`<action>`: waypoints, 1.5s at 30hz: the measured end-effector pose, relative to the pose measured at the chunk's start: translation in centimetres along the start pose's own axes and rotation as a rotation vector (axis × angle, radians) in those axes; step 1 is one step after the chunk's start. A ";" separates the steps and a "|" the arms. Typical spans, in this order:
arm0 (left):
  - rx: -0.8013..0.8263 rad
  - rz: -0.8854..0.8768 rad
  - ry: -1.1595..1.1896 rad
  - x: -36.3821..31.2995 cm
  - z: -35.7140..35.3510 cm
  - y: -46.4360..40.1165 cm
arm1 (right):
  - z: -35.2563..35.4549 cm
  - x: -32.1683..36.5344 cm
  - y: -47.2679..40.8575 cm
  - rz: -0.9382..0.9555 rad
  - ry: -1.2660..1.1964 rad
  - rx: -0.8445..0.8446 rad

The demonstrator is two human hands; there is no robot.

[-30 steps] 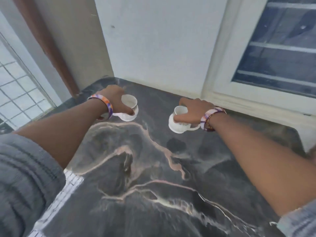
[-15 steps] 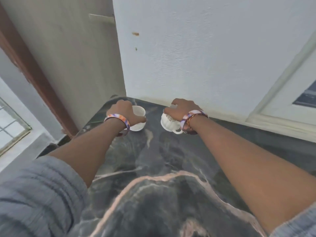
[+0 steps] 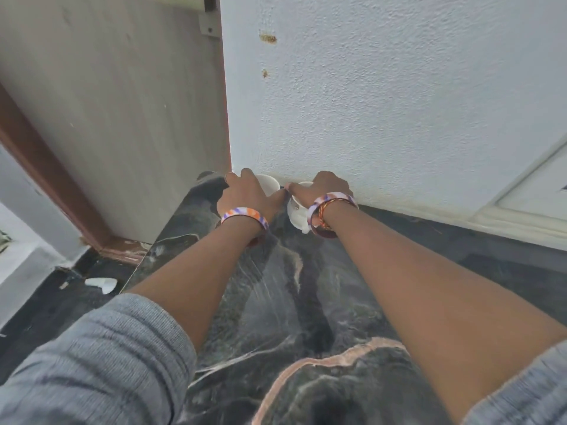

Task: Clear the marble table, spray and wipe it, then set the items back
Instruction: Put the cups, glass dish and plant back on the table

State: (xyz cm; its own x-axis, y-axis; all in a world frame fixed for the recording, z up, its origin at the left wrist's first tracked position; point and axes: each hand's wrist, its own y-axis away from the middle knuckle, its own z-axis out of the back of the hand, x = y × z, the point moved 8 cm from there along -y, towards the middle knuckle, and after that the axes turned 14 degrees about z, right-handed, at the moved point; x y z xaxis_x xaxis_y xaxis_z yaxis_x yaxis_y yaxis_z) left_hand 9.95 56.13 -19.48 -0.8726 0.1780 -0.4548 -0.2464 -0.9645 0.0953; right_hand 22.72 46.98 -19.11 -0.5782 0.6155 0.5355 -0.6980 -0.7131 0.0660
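Two white cups sit at the far edge of the marble table [image 3: 276, 317], both close against the white wall [image 3: 383, 102], which serves as the reference here. The left cup [image 3: 269, 183] stands just short of the wall, near the corner where it meets the wooden door panel [image 3: 122, 118]. The right cup [image 3: 296, 208] sits just beside it, slightly nearer the person, with its handle turned away from the wall.

The left hand [image 3: 247, 194] lies over the left cup, fingers curled down around its side and thumb reaching toward the right cup; it appears to hold the cup by the body. The right hand [image 3: 322, 187] covers the right cup from above, fingers curled over the rim. Whether either cup is resting on the stone or raised a little cannot be told from this view.

Assessment: both cups look like glazed ceramic, so light, rigid and smooth, and liable to chip against the stone or each other. They are almost touching, which is the main hazard. A hold around the body or through the handle is judged safer than a pinch at the rim.

A white fragment [image 3: 102, 283] lies on the dark floor, well away from the wall, left of the table.
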 end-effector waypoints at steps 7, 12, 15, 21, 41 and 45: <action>-0.059 0.008 -0.050 0.8 2.0 0.5 | 1.1 -2.2 1.1 -0.159 -0.238 -0.060; -0.132 -0.235 0.034 -1.5 5.2 4.2 | 5.2 -3.5 4.1 -0.120 -0.168 -0.119; 0.030 -0.519 -0.001 -5.1 4.5 8.7 | 6.9 -4.0 6.5 -0.040 -0.095 -0.028; 0.327 -0.739 -0.250 -12.3 -0.9 19.7 | 11.0 -9.2 13.2 0.054 -0.051 0.072; 0.598 -1.156 -0.346 -34.6 -19.0 66.2 | 33.5 -51.3 43.9 -0.245 0.158 0.020; 0.607 -1.220 -0.376 -37.8 -21.7 70.4 | 34.6 -55.2 45.8 -0.245 0.155 0.058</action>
State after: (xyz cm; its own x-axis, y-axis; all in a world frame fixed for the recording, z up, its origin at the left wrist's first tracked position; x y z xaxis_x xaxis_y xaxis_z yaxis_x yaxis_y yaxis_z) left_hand 34.72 -22.68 -14.78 -0.0176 0.9609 -0.2764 -0.9735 0.0466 0.2240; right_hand 37.26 -31.27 -16.47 -0.4564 0.8124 0.3629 -0.8021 -0.5521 0.2274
